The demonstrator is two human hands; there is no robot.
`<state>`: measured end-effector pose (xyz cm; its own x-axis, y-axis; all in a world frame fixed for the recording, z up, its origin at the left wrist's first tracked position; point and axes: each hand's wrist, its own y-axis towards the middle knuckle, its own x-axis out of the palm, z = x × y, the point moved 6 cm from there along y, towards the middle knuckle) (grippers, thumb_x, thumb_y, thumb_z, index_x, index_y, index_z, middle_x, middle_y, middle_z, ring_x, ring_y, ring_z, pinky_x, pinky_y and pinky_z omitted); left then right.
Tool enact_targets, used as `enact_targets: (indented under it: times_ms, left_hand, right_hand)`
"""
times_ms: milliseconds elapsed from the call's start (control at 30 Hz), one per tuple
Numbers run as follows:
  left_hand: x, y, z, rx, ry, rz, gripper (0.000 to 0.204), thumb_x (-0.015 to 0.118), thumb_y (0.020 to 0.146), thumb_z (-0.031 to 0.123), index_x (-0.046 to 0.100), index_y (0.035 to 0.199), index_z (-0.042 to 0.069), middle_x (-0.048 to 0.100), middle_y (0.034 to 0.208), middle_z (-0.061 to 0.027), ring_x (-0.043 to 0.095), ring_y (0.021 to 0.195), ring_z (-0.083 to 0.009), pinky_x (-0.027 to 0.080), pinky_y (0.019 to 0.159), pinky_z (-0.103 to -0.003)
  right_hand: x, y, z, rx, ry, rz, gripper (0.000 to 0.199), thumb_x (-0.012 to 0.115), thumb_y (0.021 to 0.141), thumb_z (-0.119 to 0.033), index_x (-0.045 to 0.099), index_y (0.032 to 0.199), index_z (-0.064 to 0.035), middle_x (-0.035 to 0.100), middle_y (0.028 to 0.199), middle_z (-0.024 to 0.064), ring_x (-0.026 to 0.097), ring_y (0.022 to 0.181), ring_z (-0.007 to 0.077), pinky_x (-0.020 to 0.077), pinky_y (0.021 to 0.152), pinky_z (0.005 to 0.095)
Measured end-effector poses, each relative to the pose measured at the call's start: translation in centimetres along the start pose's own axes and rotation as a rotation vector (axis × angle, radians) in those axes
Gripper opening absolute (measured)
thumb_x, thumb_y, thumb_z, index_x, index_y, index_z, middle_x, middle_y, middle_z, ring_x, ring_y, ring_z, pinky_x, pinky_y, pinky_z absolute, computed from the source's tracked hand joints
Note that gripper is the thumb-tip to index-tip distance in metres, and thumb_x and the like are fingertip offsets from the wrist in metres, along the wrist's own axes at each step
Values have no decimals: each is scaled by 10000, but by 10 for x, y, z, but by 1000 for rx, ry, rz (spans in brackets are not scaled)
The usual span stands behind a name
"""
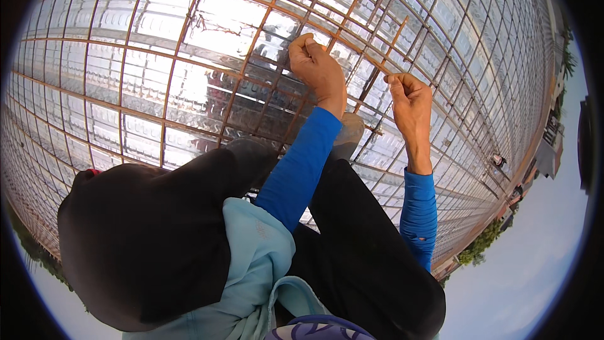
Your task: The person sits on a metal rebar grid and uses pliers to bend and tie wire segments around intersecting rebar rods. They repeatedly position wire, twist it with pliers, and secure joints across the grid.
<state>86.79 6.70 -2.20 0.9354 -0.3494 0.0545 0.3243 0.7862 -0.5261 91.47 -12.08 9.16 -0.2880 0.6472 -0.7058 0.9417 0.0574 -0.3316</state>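
Observation:
A mesh of rusty rebar spreads under both of my hands over shiny, ribbed metal sheeting. My left hand is closed, thumb against curled fingers, just above the bars. Whatever its fingers hold, if anything, is hidden. To the right, my right hand is pinched, with its fingertips beside a slanting rebar. Between those fingertips something too thin to make out may be held. Several short bars lie across the mesh beyond my hands.
Loose thin tie wires lie on the sheeting at the upper left. My dark boots stand on the mesh below my hands, with my bent knees close behind. A small whitish item sits far right, near the deck edge. Trees and roofs show beyond.

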Motion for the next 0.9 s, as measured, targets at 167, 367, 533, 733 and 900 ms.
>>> enact_targets:
  times_ms: [167,367,533,733,900]
  left_hand:
    - [-8,48,37,209,166,-85,220,543,1034,105,655,1157,-39,628,873,-122,570,713,-205,496,699,-387]
    - [21,68,68,536,884,-365,297,574,1001,166,746,1240,129,786,1012,-179,754,986,-356,576,812,-484]
    - [34,80,82,564,1235,-466,248,732,932,295,784,1153,196,790,985,-138,748,942,-364,567,807,-483]
    - [72,74,100,738,1620,-711,265,844,835,316,794,1028,141,787,935,-157,754,922,-364,580,795,-469]
    - [87,71,97,921,1809,-815,298,868,796,320,795,977,95,787,932,-173,766,857,-371,604,742,-462]
  right_hand:
    - [37,18,-11,5,-83,20,253,695,958,-194,759,891,41,624,624,90,538,592,123,454,587,348]
    - [71,28,-2,48,126,65,257,676,955,-177,753,827,32,643,614,116,560,576,154,458,581,368]
    - [107,28,14,149,286,1,276,655,963,-184,753,826,34,643,612,128,594,583,192,471,592,385]
    - [101,23,14,77,193,62,250,636,948,-163,751,868,44,670,688,233,671,633,368,527,660,455]
    - [89,14,26,52,381,59,233,632,949,-161,737,844,19,673,720,216,646,639,415,524,659,466]
